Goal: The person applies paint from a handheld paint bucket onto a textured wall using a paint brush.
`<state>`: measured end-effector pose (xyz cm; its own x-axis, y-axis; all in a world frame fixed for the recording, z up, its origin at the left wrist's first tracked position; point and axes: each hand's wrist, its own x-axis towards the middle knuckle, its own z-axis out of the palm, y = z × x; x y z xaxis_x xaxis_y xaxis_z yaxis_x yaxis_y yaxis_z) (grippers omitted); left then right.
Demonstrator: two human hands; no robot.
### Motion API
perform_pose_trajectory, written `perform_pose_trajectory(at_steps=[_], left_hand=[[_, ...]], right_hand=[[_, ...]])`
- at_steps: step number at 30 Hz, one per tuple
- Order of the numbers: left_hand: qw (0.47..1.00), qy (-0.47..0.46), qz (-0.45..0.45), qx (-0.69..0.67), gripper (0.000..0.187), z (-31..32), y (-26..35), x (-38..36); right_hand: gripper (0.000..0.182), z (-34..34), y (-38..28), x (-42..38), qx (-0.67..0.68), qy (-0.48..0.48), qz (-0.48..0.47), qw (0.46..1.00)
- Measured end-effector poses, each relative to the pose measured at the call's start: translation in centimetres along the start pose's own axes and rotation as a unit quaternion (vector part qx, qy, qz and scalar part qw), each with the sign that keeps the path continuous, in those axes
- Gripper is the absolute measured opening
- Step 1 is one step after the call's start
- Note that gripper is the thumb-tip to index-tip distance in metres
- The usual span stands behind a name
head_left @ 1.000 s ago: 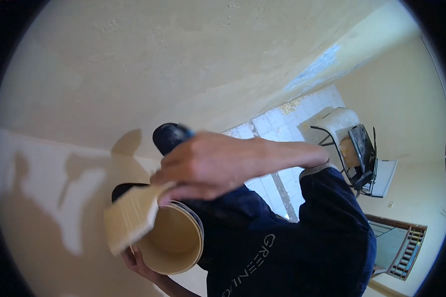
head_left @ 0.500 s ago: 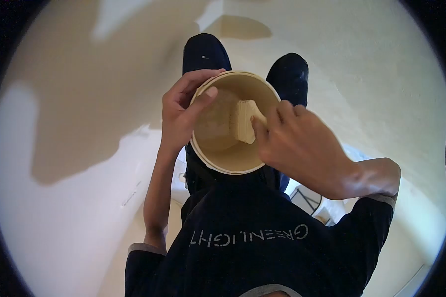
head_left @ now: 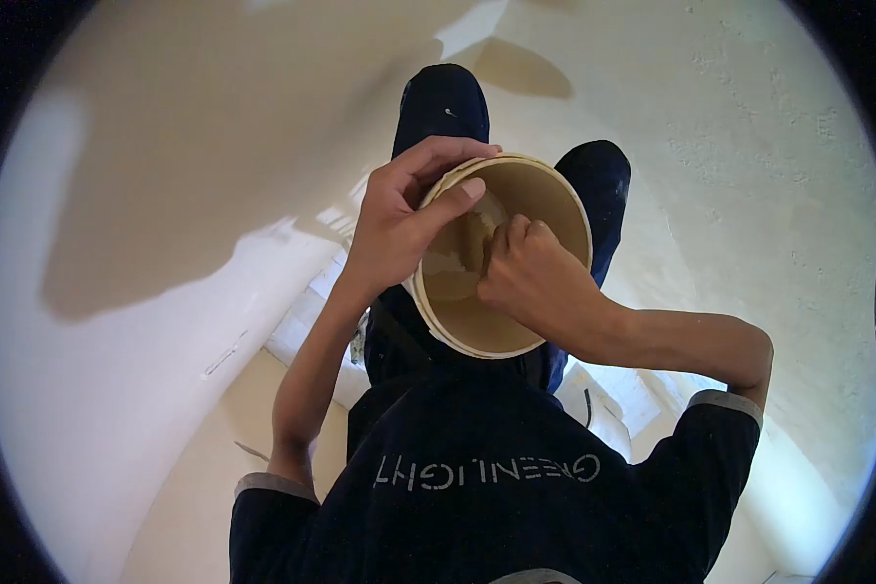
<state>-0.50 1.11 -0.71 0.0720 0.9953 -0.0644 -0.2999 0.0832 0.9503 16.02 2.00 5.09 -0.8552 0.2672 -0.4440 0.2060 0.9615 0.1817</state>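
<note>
A round cream bucket [head_left: 576,200] rests at my lap, its open top facing me. My left hand [head_left: 409,209] grips its left rim, the thumb over the inside edge and the fingers around the outside. Down inside the bucket, my right hand [head_left: 540,277] is closed on a wide brush [head_left: 473,241]. The brush lies low against the inner surface and is partly hidden by my fingers. Wet, pale liquid shows at the bucket's bottom.
My dark-clad knees [head_left: 445,105] are spread beyond the bucket. Pale walls [head_left: 749,175] rise on both sides, with a large shadow on the left one. Below my right forearm stands a whitish container [head_left: 599,414], partly hidden by my shirt.
My right hand has moved left and deeper into the bucket with the brush, which is now more hidden. The bucket and my left hand appear farther right in view.
</note>
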Motion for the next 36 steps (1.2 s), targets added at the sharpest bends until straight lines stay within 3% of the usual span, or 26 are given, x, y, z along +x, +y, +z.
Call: perform_pose_trajectory(at_steps=[5, 26, 35, 36], left_hand=[[1.0, 0.0, 0.0, 0.006, 0.027, 0.1, -0.1, -0.1], [0.999, 0.007, -0.009, 0.03, 0.028, 0.3, 0.1, 0.1], [0.999, 0.0, -0.026, 0.02, 0.027, 0.2, 0.5, 0.2], [0.999, 0.0, -0.024, 0.021, 0.027, 0.2, 0.6, 0.2]], right_hand=[[0.007, 0.0, -0.1, 0.4, 0.005, -0.035, -0.004, 0.999], [0.006, 2.2, -0.1, 0.0, 0.034, -0.004, 0.028, 0.999], [0.03, 2.3, 1.3, -1.3, 0.061, -0.004, 0.029, 0.998], [0.034, 2.2, 1.5, -1.9, 0.067, 0.03, 0.046, 0.996]])
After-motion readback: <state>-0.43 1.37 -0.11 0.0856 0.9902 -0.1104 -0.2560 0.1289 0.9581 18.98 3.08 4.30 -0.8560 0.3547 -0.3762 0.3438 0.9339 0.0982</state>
